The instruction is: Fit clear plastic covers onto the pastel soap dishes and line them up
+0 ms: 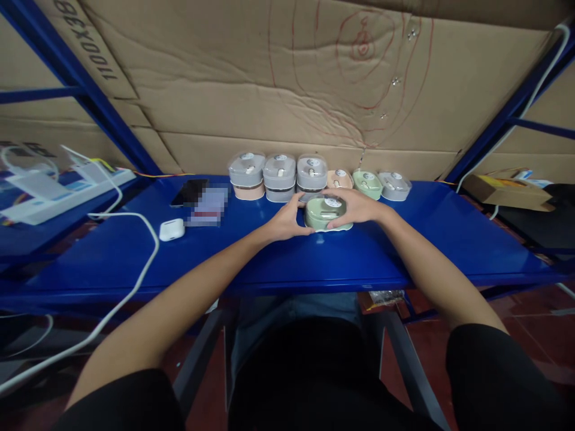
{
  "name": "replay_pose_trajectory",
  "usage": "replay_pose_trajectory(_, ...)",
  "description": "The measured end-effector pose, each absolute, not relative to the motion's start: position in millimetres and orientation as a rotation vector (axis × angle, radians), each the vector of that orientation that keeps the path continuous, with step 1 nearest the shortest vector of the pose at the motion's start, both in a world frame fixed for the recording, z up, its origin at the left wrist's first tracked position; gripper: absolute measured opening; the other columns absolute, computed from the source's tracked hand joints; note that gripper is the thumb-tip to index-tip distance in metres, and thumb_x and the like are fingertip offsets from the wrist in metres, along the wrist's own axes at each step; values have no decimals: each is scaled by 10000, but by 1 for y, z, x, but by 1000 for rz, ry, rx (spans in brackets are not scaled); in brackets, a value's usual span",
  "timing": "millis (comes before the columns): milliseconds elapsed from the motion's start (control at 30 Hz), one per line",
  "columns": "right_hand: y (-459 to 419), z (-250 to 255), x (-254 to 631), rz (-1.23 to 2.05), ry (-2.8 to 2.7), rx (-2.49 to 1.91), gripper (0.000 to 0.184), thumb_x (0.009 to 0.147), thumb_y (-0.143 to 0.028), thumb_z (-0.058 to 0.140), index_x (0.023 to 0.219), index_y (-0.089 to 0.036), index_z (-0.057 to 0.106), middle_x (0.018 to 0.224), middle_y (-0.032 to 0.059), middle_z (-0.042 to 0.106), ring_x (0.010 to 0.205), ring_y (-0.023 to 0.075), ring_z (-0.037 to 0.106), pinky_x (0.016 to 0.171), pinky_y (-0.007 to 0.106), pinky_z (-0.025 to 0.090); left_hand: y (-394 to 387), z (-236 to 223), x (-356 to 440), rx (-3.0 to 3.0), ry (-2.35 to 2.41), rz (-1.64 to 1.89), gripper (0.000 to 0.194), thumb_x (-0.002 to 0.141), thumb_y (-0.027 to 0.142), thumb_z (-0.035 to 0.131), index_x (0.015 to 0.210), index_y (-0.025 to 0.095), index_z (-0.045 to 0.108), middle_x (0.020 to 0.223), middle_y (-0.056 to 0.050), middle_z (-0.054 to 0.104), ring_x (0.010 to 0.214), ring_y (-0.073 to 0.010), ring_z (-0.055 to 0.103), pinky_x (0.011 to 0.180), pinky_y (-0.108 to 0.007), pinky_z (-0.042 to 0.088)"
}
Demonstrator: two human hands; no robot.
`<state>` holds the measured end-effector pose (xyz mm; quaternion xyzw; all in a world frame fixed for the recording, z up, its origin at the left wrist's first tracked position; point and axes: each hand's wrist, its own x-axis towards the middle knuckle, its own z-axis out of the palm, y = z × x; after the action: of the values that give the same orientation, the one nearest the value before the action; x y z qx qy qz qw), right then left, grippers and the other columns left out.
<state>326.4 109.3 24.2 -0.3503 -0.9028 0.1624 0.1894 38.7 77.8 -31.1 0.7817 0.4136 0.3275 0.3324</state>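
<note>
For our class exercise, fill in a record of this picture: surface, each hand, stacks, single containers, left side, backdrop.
Surface: blue table
Left hand: left hand gripping the left end of the near green container
Right hand: right hand gripping its right end
Stacks: gray-over-peach stack, middle gray stack, right gray stack
Singles: peach container, rear green container, gray container
Left side: white case, dark flat object, pixelated item
Backdrop: cardboard with red lines

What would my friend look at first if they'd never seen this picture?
Probably the green box, held between the left hand and right hand near the middle of the picture. Next, perhaps the wobbly red rings drawn on the cardboard at the top, then the bright blue table below.
</note>
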Motion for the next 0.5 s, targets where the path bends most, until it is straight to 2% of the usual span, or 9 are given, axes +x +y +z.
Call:
replay_pose_trajectory(200,100,17,318,413,-2571,-1034,1066,714,-695,965,1654,-323,629,1618,116,679,1507,460,621,1288,696,487,76,-30,37,2071,1065,862,1326,648,515,1031,1739,205,345,1586,-257,632,1563,-505,553,1309,-725,405)
replay_pose_trajectory(367,82,9,313,344,-2565,-1010,1166,762,-781,916,1738,-284,516,1624,186,614,1543,511,558,1279,729,472,72,-26,29,2084,1042,843,1278,644,527,1032,1701,181,403,1567,-261,654,1548,-489,579,1312,-693,417)
replay_pose_trajectory(500,74,8,316,354,-2619,-777,1078,848,-702,894,1764,-324,471,1652,166,570,1553,444,557,1307,654,467,73,-25,21,2110,1009,827,1232,641,509,1031,1679,205,443,1565,-244,678,1537,-470,605,1292,-677,447)
